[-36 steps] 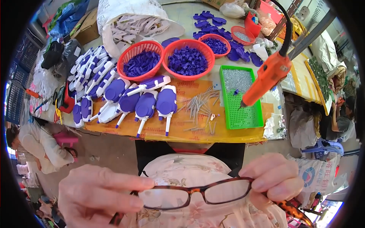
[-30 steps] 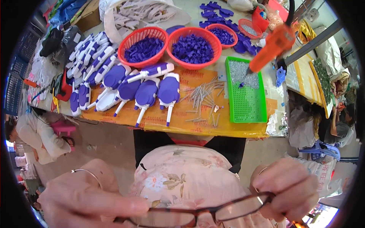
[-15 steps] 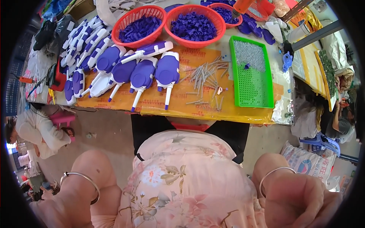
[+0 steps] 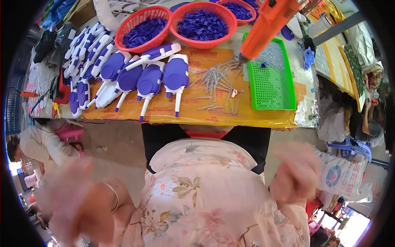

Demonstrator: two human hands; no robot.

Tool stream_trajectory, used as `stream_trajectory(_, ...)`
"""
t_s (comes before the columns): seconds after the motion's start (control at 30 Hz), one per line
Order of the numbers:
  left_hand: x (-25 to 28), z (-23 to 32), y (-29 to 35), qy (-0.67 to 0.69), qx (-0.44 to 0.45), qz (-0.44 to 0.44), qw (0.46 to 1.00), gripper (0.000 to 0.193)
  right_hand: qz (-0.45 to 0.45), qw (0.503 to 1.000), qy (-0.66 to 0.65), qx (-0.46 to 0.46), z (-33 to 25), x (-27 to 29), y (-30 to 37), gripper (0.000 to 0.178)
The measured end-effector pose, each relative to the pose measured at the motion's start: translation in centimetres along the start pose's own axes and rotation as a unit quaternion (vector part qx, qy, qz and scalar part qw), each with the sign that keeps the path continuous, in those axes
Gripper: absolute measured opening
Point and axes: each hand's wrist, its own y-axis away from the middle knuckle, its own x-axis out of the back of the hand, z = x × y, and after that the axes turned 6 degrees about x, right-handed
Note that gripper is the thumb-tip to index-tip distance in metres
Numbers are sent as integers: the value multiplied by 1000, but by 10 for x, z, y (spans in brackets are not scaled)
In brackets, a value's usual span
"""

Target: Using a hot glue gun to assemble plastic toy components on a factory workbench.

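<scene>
Both hands are blurred: the left hand (image 4: 72, 197) beside the left of the floral top (image 4: 210, 173), the right hand (image 4: 294, 175) raised at its right. I cannot tell whether either grip is wide, narrow or holding anything. Beyond them, the purple-and-white units (image 4: 149, 80) lie on the table (image 4: 251, 118), left of loose pins (image 4: 214, 82) and a green tray (image 4: 271, 94); an orange driver (image 4: 269, 26) hangs above.

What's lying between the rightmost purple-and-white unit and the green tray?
In the head view, loose thin metal pins and a small pale piece lie between the unit and the tray.
</scene>
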Motion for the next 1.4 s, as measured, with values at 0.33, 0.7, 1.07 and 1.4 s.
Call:
stream_trajectory(0.33, 23, -83, 225, -297, 490, -336, 747, 24, -200, 946, 87, -240, 105, -106, 176, 26)
stream_trajectory(0.7, 23, -111, 268, -298, 398, -312, 809, 5, -200, 966, 76, -148, 152, -139, 198, 4)
stream_trajectory(1.07, 32, -22, 230, 7, 782, -102, 615, 18, -271, 902, -146, -301, 86, -83, 165, 13)
stream_trajectory(1.4, 53, 10, 264, 126, 849, -63, 509, 18, -201, 899, -161, -354, 48, -66, 192, 9)
